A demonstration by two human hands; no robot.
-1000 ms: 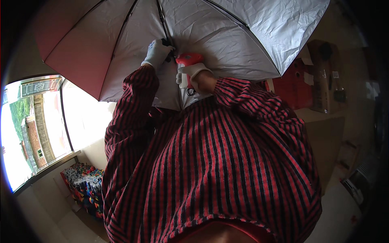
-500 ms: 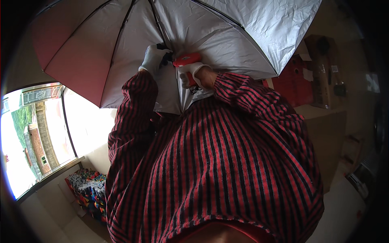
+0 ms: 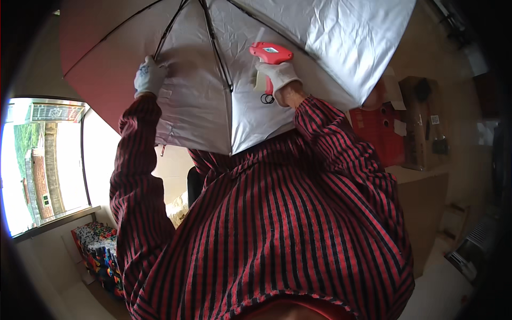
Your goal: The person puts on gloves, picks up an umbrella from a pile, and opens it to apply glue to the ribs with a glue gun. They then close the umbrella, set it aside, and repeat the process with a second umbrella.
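Note:
An opened umbrella [image 3: 192, 112] with a silver lining and dark ribs spreads inside-up across the upper view. My left hand [image 3: 150, 76], in a white glove, is closed at one of its thin dark ribs [image 3: 170, 26], left of the middle. In my right hand [image 3: 280, 74], also gloved, is a red gun-shaped hand tool [image 3: 272, 52] with a pale trigger part and a dark loop below its handle. That tool is held over the lining, right of a rib that ends near the canopy's lower edge. Its exact kind cannot be made out.
To the right lie a red package [image 3: 376, 133] and a cardboard box [image 3: 418, 122] with dark items on it. A bright window [image 3: 50, 160] is at the left. Below it stands a box with a colourful pattern [image 3: 98, 250].
My hands have moved apart: the left went left to another rib, and the right lifted the red tool up and right. The umbrella has shifted, with its ribs lying differently.

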